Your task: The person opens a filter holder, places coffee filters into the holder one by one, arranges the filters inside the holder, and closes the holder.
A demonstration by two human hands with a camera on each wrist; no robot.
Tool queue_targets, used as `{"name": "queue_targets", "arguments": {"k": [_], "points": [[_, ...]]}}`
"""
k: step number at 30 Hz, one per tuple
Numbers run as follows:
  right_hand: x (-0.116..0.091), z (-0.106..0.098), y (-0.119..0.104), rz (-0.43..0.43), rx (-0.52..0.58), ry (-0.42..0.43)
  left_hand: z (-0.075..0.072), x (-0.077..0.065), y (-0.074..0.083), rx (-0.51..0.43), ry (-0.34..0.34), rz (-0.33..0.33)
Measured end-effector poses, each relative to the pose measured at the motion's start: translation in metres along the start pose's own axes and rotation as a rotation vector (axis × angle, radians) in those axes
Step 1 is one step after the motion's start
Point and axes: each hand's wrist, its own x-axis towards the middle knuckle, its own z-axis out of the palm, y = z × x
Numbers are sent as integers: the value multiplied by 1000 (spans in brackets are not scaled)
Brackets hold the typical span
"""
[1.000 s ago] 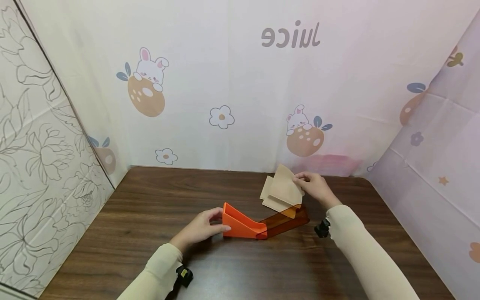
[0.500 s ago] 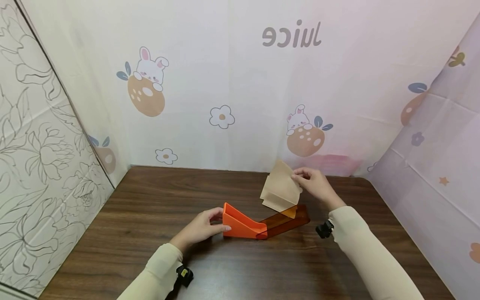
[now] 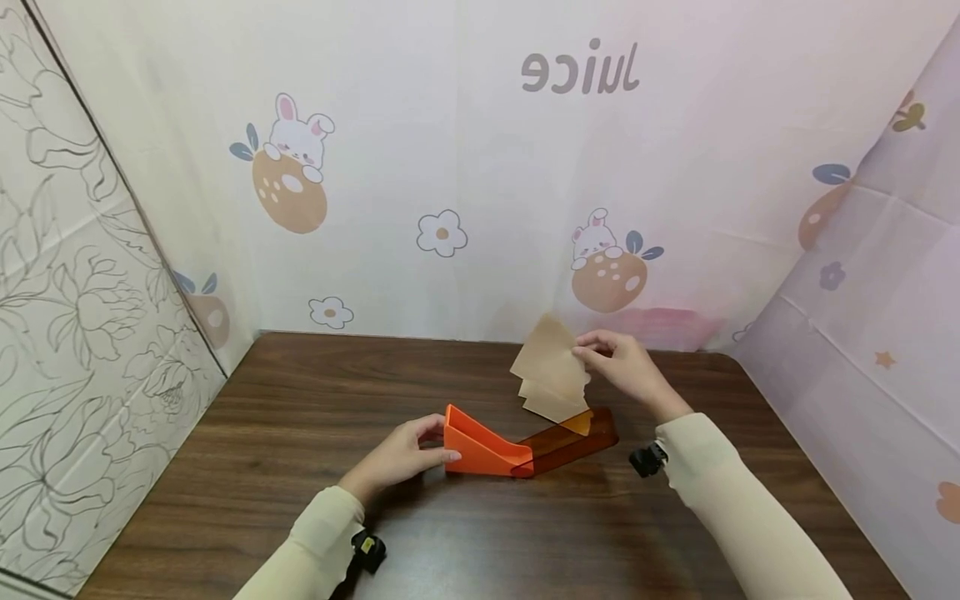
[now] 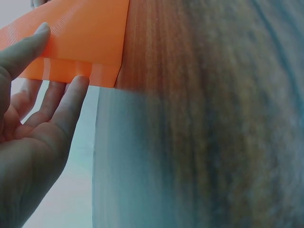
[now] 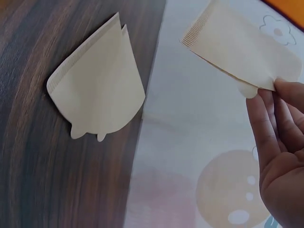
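An orange coffee filter holder stands on the table, its tinted see-through brown lid swung out to the right. My left hand grips the holder's tall left end, thumb on the near face; in the left wrist view the fingertips touch its edge. Between thumb and fingers, my right hand pinches a tan paper coffee filter by its edge, raised over the table. Below it, several more paper filters lie in a loose stack on the wood, partly behind the lid in the head view.
The dark wooden table runs back to a printed cloth backdrop right behind the filters. Another patterned cloth hangs at the right, and a floral panel stands at the left.
My right hand has lifted the pinched filter slightly up and to the left, away from the stack. My left hand and the holder have stayed put.
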Motion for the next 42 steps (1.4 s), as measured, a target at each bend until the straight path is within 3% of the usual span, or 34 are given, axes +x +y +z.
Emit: {"name": "queue_targets", "arguments": {"k": [11, 18, 20, 24, 32, 42], "points": [[0, 5, -16, 14, 98, -52, -1, 1, 0, 4, -3, 9], [-14, 2, -63, 5, 96, -76, -1, 1, -1, 13, -3, 17], [-15, 3, -68, -6, 90, -77, -1, 0, -1, 12, -3, 19], [-15, 6, -67, -12, 81, -69, -1, 0, -1, 17, -1, 22], [-10, 15, -44, -39, 85, -82, 0, -1, -1, 1, 4, 19], [-14, 22, -52, -118, 86, -107, 0, -1, 0, 14, 1, 20]]}}
